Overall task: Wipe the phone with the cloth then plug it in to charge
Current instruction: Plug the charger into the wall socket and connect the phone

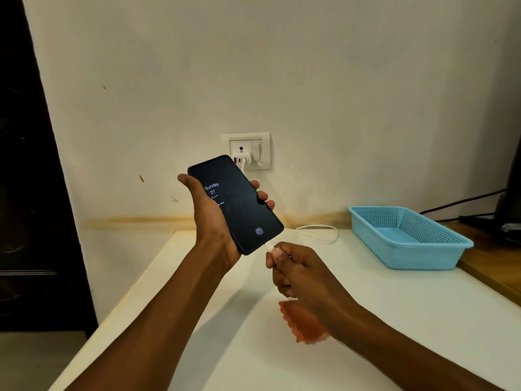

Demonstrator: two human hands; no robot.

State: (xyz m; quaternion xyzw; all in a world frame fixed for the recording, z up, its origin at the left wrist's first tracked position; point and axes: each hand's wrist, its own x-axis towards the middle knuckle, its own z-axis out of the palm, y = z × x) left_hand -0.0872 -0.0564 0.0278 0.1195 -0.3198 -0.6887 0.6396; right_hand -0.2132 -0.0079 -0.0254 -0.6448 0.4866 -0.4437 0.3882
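1. Left hand (214,218) holds the phone (235,203) up above the worktop (366,320), screen facing the camera, top end tilted toward the wall. Grip is wrapped round it: thumb on the left edge, fingertips (262,196) showing on the right edge.
2. Phone screen is lit: lock screen with "Sunday 27" and a fingerprint icon near the bottom.
3. Right hand (296,273) pinches the white cable plug (269,246) between thumb and forefinger, other fingers curled in. Plug sits at the phone's bottom edge; can't tell if it's fully seated.
4. White cable (318,234) loops on the worktop behind the hands, running from a charger (243,160) in the wall socket (246,150).
5. Orange cloth (301,324) lies on the worktop, partly hidden under the right wrist.
6. Blue mesh basket (408,235) sits on the worktop to the right, well apart from the phone.
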